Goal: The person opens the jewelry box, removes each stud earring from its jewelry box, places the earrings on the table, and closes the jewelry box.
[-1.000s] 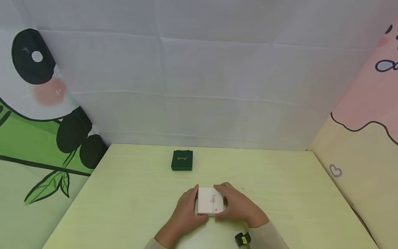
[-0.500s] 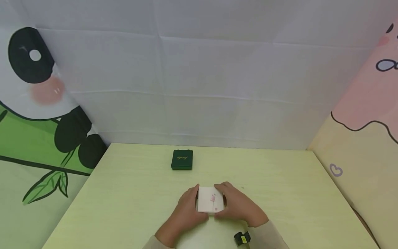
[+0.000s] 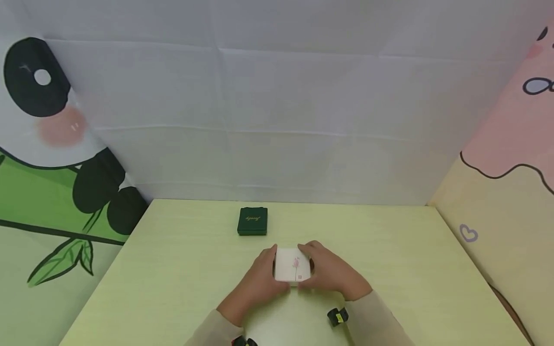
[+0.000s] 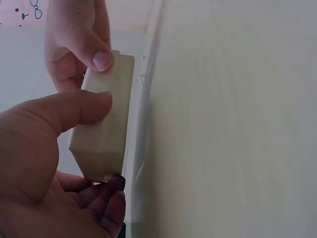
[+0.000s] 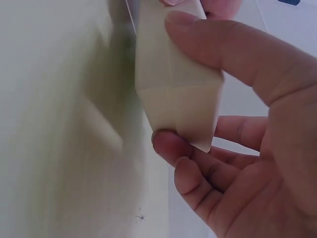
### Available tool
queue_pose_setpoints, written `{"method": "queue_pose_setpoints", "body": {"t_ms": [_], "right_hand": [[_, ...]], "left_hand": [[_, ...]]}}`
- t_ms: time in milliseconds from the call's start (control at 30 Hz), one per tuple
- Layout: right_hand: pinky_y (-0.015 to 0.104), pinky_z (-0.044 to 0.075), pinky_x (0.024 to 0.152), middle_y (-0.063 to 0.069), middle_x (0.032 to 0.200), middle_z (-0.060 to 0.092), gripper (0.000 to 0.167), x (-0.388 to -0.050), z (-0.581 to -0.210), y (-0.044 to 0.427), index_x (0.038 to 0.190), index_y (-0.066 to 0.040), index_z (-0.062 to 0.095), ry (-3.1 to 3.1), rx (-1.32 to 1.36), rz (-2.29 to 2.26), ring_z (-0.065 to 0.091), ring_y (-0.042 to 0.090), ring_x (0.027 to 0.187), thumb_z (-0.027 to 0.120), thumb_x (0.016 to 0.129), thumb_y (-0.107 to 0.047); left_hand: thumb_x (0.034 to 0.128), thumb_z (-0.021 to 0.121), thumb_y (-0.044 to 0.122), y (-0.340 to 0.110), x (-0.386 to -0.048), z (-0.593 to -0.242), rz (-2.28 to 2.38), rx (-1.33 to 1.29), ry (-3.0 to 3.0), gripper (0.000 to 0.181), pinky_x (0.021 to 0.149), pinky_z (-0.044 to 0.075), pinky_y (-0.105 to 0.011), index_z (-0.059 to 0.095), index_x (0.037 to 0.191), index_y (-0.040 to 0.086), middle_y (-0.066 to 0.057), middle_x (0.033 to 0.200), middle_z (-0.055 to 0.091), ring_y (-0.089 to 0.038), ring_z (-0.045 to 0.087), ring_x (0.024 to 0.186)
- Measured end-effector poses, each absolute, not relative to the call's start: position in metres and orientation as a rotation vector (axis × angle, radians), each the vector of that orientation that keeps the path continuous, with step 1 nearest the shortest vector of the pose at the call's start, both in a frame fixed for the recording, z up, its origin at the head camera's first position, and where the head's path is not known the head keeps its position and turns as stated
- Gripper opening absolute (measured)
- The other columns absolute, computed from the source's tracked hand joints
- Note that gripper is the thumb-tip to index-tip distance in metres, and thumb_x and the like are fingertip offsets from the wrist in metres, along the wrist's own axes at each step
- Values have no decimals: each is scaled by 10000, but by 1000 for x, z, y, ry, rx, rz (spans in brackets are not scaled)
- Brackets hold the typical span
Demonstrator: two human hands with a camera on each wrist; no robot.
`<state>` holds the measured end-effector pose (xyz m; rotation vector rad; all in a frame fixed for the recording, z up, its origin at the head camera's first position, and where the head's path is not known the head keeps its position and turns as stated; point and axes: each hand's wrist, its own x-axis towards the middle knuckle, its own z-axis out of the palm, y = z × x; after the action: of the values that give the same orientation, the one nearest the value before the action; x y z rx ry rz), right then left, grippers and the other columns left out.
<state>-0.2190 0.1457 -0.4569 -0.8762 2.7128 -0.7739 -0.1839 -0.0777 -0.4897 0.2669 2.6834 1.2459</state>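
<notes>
Both hands hold a small white box (image 3: 292, 264) with a pink flower printed on its lid, in the lower middle of the head view. My left hand (image 3: 261, 276) grips its left side, thumb on the near face and fingers at the far edge. On the other side my right hand (image 3: 331, 274) grips it the same way. In the left wrist view the box (image 4: 106, 119) shows its plain pale side under both thumbs. The right wrist view has the box (image 5: 171, 74) apart from the tabletop, a shadow beside it. The underside is mostly hidden.
A dark green box (image 3: 252, 221) with gold lettering lies on the pale yellow table (image 3: 182, 269), beyond the hands. A white cloth (image 3: 277, 120) hangs behind the table. Cartoon-printed walls stand left and right. Black wrist devices (image 3: 337, 316) are on the sleeves.
Both hands and the white box have moved up in the head view, toward the green box. The grip looks the same. The head view has shifted slightly.
</notes>
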Motion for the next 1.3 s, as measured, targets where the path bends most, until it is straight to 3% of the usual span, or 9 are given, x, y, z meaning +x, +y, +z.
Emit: {"method": "queue_pose_setpoints", "body": {"t_ms": [433, 700, 1300], "right_hand": [[345, 507, 903, 80, 1369, 523, 961, -247, -443, 143, 1514, 6, 472, 2691, -867, -769, 557, 136, 1038, 939, 741, -322], [350, 490, 931, 83, 1374, 522, 962, -272, -443, 141, 1521, 5, 465, 2675, -808, -776, 552, 150, 1055, 941, 732, -269], [369, 473, 968, 127, 1379, 525, 938, -299, -449, 139, 1524, 26, 453, 2693, -775, -718, 553, 190, 1096, 922, 758, -246]], "left_hand": [[822, 844, 270, -80, -215, -481, 1202, 250, 2677, 1048, 1109, 397, -481, 223, 1618, -9, -152, 1601, 346, -274, 478, 1295], [806, 849, 200, -76, -239, -481, 1223, 239, 2679, 1042, 1068, 423, -456, 226, 1610, -28, -187, 1569, 372, -262, 506, 1179], [779, 859, 165, -67, -271, -490, 1232, 183, 2686, 1068, 1074, 427, -449, 221, 1614, -23, -186, 1582, 372, -285, 504, 1234]]}}
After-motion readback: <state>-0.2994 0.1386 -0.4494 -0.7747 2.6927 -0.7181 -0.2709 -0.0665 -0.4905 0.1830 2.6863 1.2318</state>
